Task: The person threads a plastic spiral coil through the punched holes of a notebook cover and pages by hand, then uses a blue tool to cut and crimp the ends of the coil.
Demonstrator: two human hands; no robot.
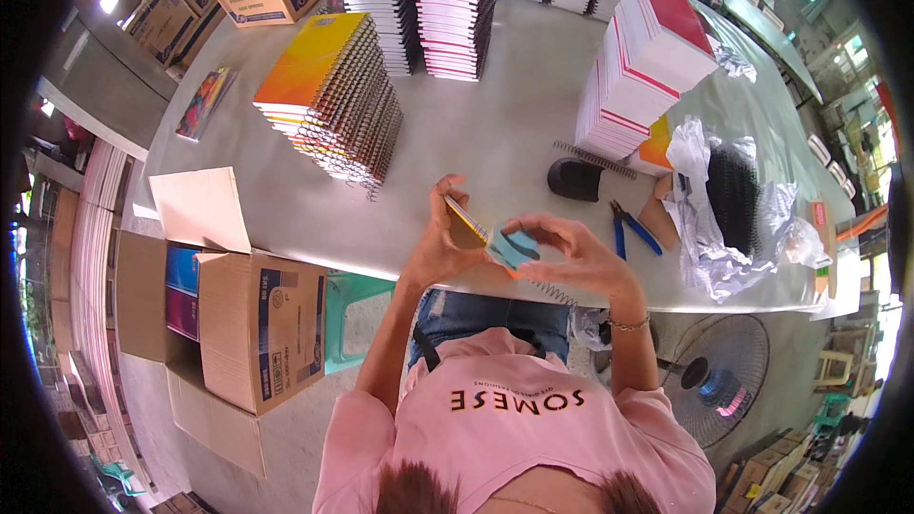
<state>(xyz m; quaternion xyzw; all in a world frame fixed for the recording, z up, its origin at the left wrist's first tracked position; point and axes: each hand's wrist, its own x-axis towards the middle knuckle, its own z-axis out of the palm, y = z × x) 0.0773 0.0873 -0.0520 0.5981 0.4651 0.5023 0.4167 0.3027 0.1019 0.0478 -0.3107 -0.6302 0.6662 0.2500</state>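
Observation:
Close to the table's near edge, my left hand (441, 243) grips a small yellow notebook (466, 219), seen nearly edge-on. My right hand (576, 252) curls its fingers around a light-blue piece (514, 246) that meets the notebook's lower end; its exact kind is unclear. A loose wire coil (550, 293) sticks out below my right hand, over the table edge. Just beyond that hand lie a black rounded object (574, 179) and another wire spiral (595, 160). Blue-handled pliers (633, 233) rest to its right.
Orange-yellow spiral notebooks (319, 67) form a stack at left, with taller notebook stacks (447, 9) behind. Red-covered pads (638, 67) are piled at right, near black coils (733, 195) in crumpled wrapping. An open carton (271, 324) stands left; a fan (714, 381) stands right.

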